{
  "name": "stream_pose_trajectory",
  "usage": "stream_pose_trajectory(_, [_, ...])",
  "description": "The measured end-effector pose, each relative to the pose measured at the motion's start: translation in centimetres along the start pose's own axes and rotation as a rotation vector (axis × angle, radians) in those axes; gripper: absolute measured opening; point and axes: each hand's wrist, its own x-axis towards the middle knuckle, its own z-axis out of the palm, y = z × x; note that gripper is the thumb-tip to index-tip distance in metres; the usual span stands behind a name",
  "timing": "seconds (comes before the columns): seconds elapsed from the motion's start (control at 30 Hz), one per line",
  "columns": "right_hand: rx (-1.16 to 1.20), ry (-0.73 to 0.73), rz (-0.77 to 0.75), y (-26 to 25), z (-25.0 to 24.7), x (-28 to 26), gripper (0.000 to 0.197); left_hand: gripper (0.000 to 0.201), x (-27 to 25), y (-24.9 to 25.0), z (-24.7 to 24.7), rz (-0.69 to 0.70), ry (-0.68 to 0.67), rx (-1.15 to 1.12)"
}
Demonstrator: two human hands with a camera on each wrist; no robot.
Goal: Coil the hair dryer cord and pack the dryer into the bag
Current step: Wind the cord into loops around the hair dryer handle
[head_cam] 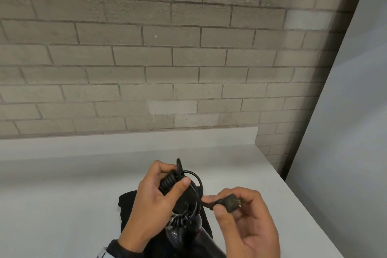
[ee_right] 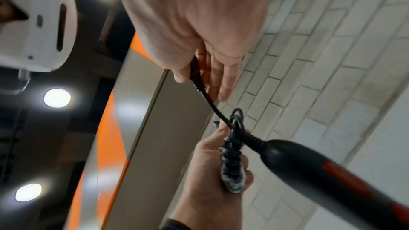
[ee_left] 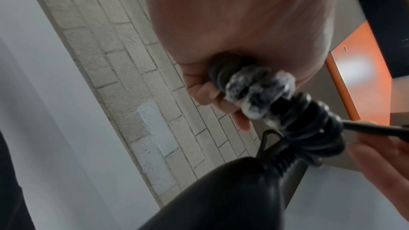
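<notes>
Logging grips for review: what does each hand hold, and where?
Left hand grips the coiled cord bundle; right hand pinches the plug end.

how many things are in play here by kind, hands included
hands: 2 (left hand, right hand)
hair dryer: 1
coiled cord with plug: 1
black bag: 1
total: 5
</notes>
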Motion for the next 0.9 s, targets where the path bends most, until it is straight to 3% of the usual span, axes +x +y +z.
stream_pose_trajectory(0.07, [0.141, 0.012, 0.079, -0.4, -0.2, 0.6, 0.047, 0.039, 0.0, 0.2, 0.0, -0.008, -0.051, -0.012])
stream_pose_trajectory(0.17, [0.228, 0.006, 0.148, -1.0, -0.7, 1.5, 0.056, 0.049, 0.1, 0.4, 0.1, 0.022, -0.103, 0.062])
stream_pose_trajectory(0.43, [0.405, -0.046, 0.329, -2.3, -2.4, 3.5, 0.059, 0.009, 0.5, 0.2, -0.4, 0.059, -0.115, 0.067])
stream_pose_trajectory(0.53, [0.402, -0.06, 0.342, -2.5, -2.6, 4.1, 0.058, 0.008, 0.5, 0.2, -0.3, 0.078, -0.133, 0.101])
stream_pose_trajectory(0.63, [0.393, -0.058, 0.344, -2.6, -2.5, 4.3, 0.059, 0.035, 0.4, 0.3, -0.4, 0.099, -0.178, 0.135])
stream_pose_trajectory(0.73, [0.375, -0.055, 0.344, -3.0, -2.6, 4.4, 0.061, 0.022, 0.4, 0.3, -0.5, 0.151, -0.174, 0.193])
stream_pose_trajectory(0.9, [0.335, -0.088, 0.311, -4.1, -2.5, 5.2, 0.056, 0.032, 0.4, 0.4, -0.5, 0.267, -0.195, 0.346])
